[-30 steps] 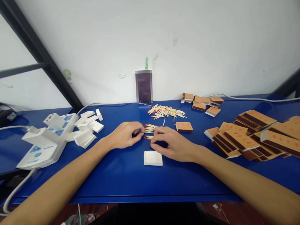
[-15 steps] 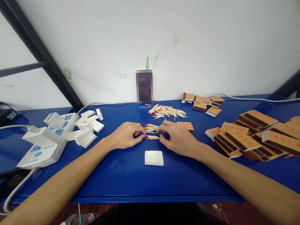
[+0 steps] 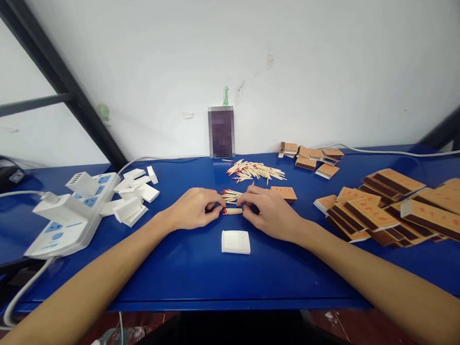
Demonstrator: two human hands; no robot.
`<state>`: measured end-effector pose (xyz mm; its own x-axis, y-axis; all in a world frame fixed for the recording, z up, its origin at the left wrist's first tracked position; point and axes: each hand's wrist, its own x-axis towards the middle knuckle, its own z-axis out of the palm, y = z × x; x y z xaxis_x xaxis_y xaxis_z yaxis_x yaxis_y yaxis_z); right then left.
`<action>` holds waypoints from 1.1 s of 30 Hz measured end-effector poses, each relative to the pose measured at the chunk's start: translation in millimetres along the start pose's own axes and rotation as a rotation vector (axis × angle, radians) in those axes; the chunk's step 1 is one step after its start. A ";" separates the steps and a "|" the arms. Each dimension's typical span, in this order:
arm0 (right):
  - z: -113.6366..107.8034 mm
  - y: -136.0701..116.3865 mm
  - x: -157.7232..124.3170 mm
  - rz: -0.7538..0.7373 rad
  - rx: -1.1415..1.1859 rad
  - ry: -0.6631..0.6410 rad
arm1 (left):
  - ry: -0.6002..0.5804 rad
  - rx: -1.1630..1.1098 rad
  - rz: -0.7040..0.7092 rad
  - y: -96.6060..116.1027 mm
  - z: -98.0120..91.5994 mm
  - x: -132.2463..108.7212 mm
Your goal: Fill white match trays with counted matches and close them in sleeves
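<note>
Red-tipped matches [image 3: 231,196] lie in a small bunch between my hands, with a thin row of matches [image 3: 232,211] just in front. My left hand [image 3: 197,208] is curled at their red heads, thumb by the row and fingers by the bunch. At the plain ends is my right hand [image 3: 272,211], its thumb and fingers bent around the sticks in the same way. The fingertips partly hide the match ends. Nearer the front lies a white matchbox tray [image 3: 236,242]. Beyond my fingers spreads a loose heap of matches [image 3: 256,170].
One matchbox [image 3: 284,193] lies behind my right hand. Several matchbox sleeves [image 3: 369,212] are piled on the right, with smaller ones [image 3: 309,156] at the back. White trays [image 3: 134,194] and a power strip [image 3: 80,225] are on the left. A pixelated dark panel [image 3: 221,132] stands against the wall.
The front row of matches looks more compact between my hands. My right hand has shifted very slightly left; the rest stays in place.
</note>
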<state>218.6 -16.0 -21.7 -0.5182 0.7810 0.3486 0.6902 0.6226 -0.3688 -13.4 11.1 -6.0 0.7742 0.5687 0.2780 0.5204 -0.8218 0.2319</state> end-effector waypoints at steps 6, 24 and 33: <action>-2.0 -1.1 -0.4 -0.009 0.053 -0.038 | -0.012 -0.023 -0.013 -0.3 -1.5 -1.5; -0.3 0.3 -0.1 0.000 0.039 -0.039 | -0.013 0.010 -0.011 1.7 -1.8 -0.9; -2.1 -0.9 -0.5 -0.004 0.078 -0.037 | -0.017 0.002 0.006 0.9 -1.3 -1.3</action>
<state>219.3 -17.0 -19.8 -0.5403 0.7788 0.3186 0.6472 0.6266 -0.4340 -14.4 9.7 -5.0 0.7834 0.5629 0.2637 0.5161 -0.8254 0.2286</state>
